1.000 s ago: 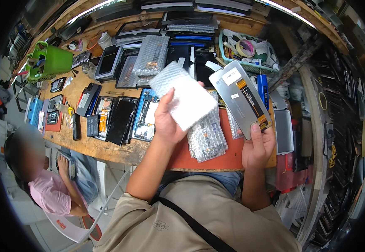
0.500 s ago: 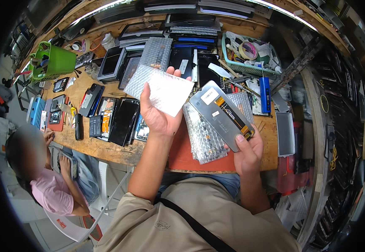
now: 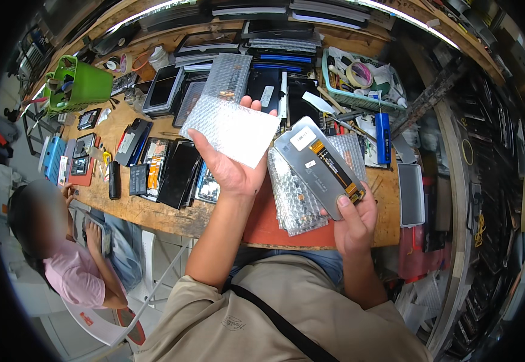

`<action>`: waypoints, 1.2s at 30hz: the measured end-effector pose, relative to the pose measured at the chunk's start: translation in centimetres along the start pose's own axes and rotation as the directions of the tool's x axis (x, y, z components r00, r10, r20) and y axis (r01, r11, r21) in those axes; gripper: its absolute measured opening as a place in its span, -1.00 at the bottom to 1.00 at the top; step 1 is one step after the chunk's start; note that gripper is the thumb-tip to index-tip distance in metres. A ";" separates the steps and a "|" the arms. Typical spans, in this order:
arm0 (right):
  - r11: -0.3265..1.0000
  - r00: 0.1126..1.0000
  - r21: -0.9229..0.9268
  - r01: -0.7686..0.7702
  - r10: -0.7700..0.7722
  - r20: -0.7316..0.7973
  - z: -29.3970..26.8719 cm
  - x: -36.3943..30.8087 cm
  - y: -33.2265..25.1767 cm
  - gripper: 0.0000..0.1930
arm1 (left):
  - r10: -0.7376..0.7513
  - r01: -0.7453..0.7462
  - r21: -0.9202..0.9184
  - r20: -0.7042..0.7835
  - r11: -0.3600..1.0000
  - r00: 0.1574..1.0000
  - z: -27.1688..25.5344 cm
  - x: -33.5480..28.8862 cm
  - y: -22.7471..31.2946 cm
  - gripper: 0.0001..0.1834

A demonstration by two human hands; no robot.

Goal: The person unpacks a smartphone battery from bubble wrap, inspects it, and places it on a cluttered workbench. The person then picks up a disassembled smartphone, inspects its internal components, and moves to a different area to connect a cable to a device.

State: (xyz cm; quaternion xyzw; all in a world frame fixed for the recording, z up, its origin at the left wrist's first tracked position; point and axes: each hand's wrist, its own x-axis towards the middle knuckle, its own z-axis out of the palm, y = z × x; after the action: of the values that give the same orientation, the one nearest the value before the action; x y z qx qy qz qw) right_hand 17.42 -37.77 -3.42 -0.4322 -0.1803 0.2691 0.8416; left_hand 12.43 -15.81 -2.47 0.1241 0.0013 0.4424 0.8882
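My left hand (image 3: 236, 176) is palm up, its thumb spread away from the fingers. A whitish bubble-wrap pouch (image 3: 238, 130) lies across its fingers; whether anything is inside cannot be made out. In my right hand (image 3: 357, 228) is a grey phone screen (image 3: 312, 168), back side up, with a black and gold flex cable and white labels. The thumb presses on its lower end. Beneath the screen, several bubble-wrapped screens (image 3: 299, 222) lie fanned on a red mat (image 3: 262, 228). Another bubble-wrapped piece (image 3: 231, 71) rests just beyond the pouch.
Dark phone screens (image 3: 180, 175) and opened phones cover the bench's left. A green basket (image 3: 81, 84) stands far left, a teal basket of tape and tools (image 3: 365, 96) far right. A blue tool (image 3: 383, 139) and grey tray (image 3: 411, 194) lie right. Another person (image 3: 78, 271) sits left.
My left thumb has swung outward from the pouch's edge. The pouch and the phone screen have barely moved, and my right hand keeps its grip.
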 end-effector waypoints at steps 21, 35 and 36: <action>0.999 0.999 -0.035 -0.040 0.041 0.018 0.6 0.0 0.6 -0.65 | -0.005 0.003 0.033 0.054 0.999 0.999 -0.4 -0.3 -0.5 0.01; 0.987 0.987 0.001 -0.160 0.160 0.011 2.6 0.0 0.4 -0.68 | -0.095 0.069 0.134 0.195 0.989 0.976 0.8 -2.1 -0.2 -0.13; 0.986 0.986 0.002 -0.164 0.164 0.015 3.0 0.0 0.4 -0.67 | -0.092 0.061 0.151 0.205 0.987 0.974 0.7 -2.1 0.0 -0.12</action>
State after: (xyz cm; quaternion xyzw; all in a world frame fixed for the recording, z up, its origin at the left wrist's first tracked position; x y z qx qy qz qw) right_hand 15.71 -35.70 -2.05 -0.4423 -0.1500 0.3408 0.8159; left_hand 11.26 -17.57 -2.00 0.2341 -0.0563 0.3909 0.8884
